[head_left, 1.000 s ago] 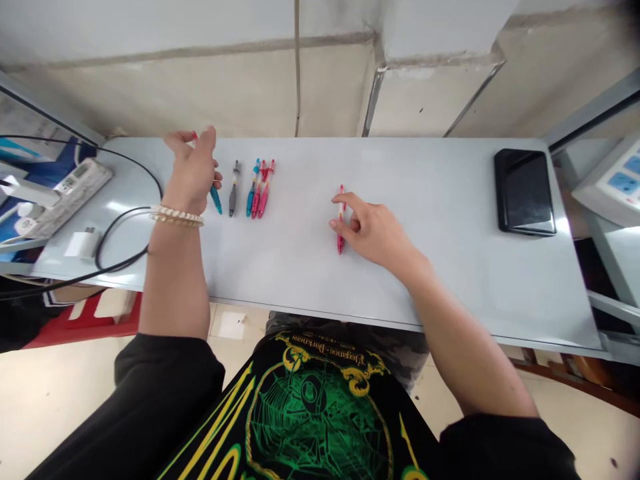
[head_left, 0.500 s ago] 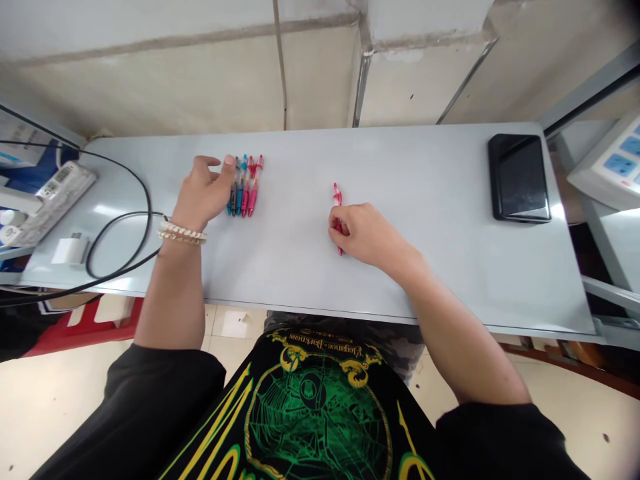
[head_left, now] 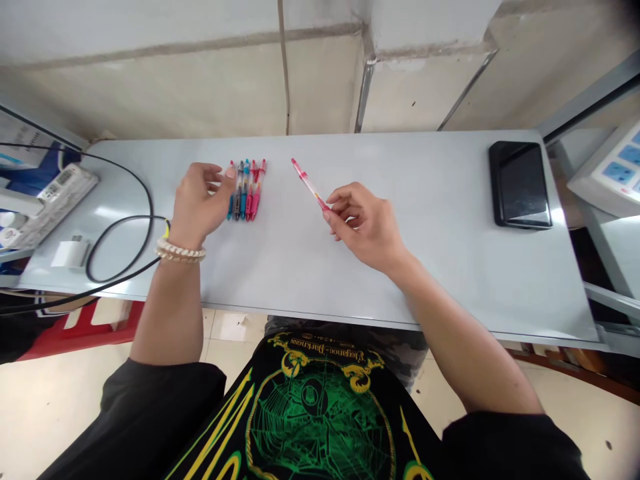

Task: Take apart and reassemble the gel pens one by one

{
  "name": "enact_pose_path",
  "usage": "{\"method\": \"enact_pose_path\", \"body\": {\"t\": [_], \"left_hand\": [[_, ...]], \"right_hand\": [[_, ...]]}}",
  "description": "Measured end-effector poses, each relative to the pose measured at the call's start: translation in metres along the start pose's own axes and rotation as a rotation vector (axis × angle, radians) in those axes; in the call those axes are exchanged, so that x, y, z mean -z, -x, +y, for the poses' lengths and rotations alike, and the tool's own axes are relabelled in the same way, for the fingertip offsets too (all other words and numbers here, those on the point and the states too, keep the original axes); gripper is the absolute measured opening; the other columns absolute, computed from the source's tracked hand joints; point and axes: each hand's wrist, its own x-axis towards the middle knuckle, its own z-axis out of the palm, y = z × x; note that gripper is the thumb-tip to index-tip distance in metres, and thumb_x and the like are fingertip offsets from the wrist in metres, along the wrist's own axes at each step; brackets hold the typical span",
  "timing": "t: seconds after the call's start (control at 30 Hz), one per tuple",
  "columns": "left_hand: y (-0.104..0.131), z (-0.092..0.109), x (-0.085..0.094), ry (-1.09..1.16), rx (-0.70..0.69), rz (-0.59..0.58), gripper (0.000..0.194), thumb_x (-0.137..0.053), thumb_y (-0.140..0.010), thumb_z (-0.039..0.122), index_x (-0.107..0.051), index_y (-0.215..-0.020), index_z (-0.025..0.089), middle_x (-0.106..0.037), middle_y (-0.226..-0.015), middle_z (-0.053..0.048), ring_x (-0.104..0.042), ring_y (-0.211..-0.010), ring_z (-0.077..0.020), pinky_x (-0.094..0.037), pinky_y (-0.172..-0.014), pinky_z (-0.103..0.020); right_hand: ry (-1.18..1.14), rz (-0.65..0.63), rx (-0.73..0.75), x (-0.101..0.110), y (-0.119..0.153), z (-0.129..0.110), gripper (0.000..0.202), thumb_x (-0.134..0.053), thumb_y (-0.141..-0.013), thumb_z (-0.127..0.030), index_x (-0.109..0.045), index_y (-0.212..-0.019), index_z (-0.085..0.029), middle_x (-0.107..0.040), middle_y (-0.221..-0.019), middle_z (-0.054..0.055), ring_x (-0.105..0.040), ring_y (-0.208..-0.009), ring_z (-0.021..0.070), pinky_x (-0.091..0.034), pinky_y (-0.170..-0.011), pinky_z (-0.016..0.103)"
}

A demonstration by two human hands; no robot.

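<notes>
Between the thumb and fingers of my right hand [head_left: 363, 220] is the lower end of a red pen [head_left: 311, 185], its clicker end tilted up to the left. Several pens stand side by side in a row on the left part of the table: a pink pen [head_left: 259, 190], another pink pen beside it, a blue pen [head_left: 245, 190], a dark pen [head_left: 238, 193] and one at the left end partly behind my thumb. My left hand [head_left: 203, 200] is at the left end of this row, fingers apart and holding nothing.
A black device with a dark screen [head_left: 521, 183] lies on the table [head_left: 425, 280] at the right. At the left are a white charger [head_left: 70, 253], looped black cable [head_left: 91, 247] and a power strip [head_left: 55, 200]. A wall runs behind.
My right hand has turned and now holds the red pen by its lower end, tilted to the left instead of nearly upright. My left hand has barely moved.
</notes>
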Motion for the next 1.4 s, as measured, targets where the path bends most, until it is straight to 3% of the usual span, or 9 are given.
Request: {"method": "enact_pose_path", "body": {"t": [0.1, 0.27, 0.53, 0.73, 0.9, 1.03, 1.17, 1.3, 1.4], "left_hand": [[0.023, 0.032, -0.018, 0.205, -0.09, -0.005, 0.045, -0.087, -0.086, 0.06, -0.073, -0.11, 0.023, -0.078, -0.116, -0.004, -0.068, -0.113, -0.0264, -0.051, -0.109, -0.046], [0.051, 0.078, -0.066, 0.749, 0.002, -0.474, 0.047, -0.092, -0.084, 0.047, -0.072, -0.118, 0.021, -0.08, -0.12, -0.008, -0.077, -0.115, -0.0263, -0.063, -0.102, -0.044], [0.048, 0.079, -0.107, 0.936, 0.015, -0.311, 0.044, -0.096, -0.077, 0.049, -0.067, -0.09, 0.02, -0.08, -0.096, -0.004, -0.081, -0.099, -0.0214, -0.067, -0.091, -0.032], [0.057, 0.066, -0.116, 1.035, 0.153, -0.228, 0.037, -0.094, -0.082, 0.043, -0.067, -0.092, 0.02, -0.079, -0.096, -0.001, -0.081, -0.096, -0.0167, -0.067, -0.087, -0.026], [0.056, 0.063, -0.114, 1.064, 0.143, -0.215, 0.034, -0.093, -0.084, 0.04, -0.066, -0.091, 0.02, -0.079, -0.097, -0.001, -0.081, -0.099, -0.0167, -0.067, -0.088, -0.025], [0.055, 0.064, -0.115, 1.079, 0.165, -0.212, 0.033, -0.093, -0.085, 0.038, -0.066, -0.09, 0.02, -0.079, -0.097, 0.0, -0.081, -0.098, -0.0159, -0.067, -0.089, -0.025], [0.058, 0.066, -0.117, 1.062, 0.185, -0.211, 0.033, -0.092, -0.086, 0.039, -0.064, -0.09, 0.022, -0.08, -0.097, 0.001, -0.081, -0.099, -0.0167, -0.067, -0.089, -0.026], [0.062, 0.068, -0.117, 1.083, 0.167, -0.236, 0.034, -0.092, -0.086, 0.04, -0.064, -0.089, 0.021, -0.079, -0.096, 0.0, -0.081, -0.097, -0.0163, -0.067, -0.087, -0.026], [0.064, 0.069, -0.118, 1.06, 0.184, -0.239, 0.034, -0.09, -0.087, 0.042, -0.064, -0.09, 0.021, -0.079, -0.095, 0.0, -0.081, -0.096, -0.0174, -0.067, -0.086, -0.027]], "right_hand": [[-0.205, 0.091, -0.037, -0.003, -0.001, -0.005, 0.023, -0.077, -0.094, -0.042, -0.066, -0.103, -0.024, -0.07, -0.084, -0.002, -0.064, -0.066, 0.0107, -0.055, -0.06, 0.026], [-0.33, 0.059, -0.072, -0.003, -0.004, -0.008, 0.036, -0.086, -0.086, -0.054, -0.074, -0.095, -0.021, -0.075, -0.081, 0.0, -0.063, -0.064, 0.0092, -0.055, -0.059, 0.024], [-0.139, 0.168, -0.074, -0.006, 0.0, -0.003, 0.04, -0.065, -0.103, -0.056, -0.078, -0.089, -0.022, -0.067, -0.067, -0.001, -0.056, -0.051, 0.0103, -0.051, -0.049, 0.027], [0.186, 0.268, 0.278, -0.01, 0.002, 0.01, 0.023, -0.063, -0.104, -0.041, -0.083, -0.102, -0.03, -0.078, -0.112, 0.009, -0.075, -0.098, 0.0214, -0.067, -0.088, 0.043], [0.003, 0.216, -0.04, -0.009, 0.002, 0.002, 0.032, -0.069, -0.1, -0.053, -0.08, -0.108, -0.025, -0.075, -0.091, 0.005, -0.072, -0.074, 0.0157, -0.066, -0.07, 0.033], [-0.08, 0.259, 0.037, -0.009, 0.001, -0.001, 0.028, -0.081, -0.091, -0.051, -0.081, -0.1, -0.024, -0.076, -0.106, 0.007, -0.075, -0.09, 0.0176, -0.066, -0.078, 0.033], [-0.111, 0.216, -0.061, -0.008, 0.0, -0.002, 0.03, -0.073, -0.098, -0.053, -0.08, -0.101, -0.024, -0.075, -0.088, 0.004, -0.072, -0.074, 0.0155, -0.066, -0.069, 0.033], [-0.072, 0.207, 0.04, -0.008, 0.001, -0.003, 0.027, -0.081, -0.092, -0.049, -0.079, -0.102, -0.025, -0.075, -0.115, 0.008, -0.075, -0.101, 0.0196, -0.067, -0.086, 0.036], [-0.06, 0.173, -0.038, -0.009, 0.001, -0.002, 0.021, -0.07, -0.1, -0.045, -0.075, -0.104, -0.025, -0.075, -0.092, 0.004, -0.073, -0.078, 0.0161, -0.066, -0.072, 0.034]]}}
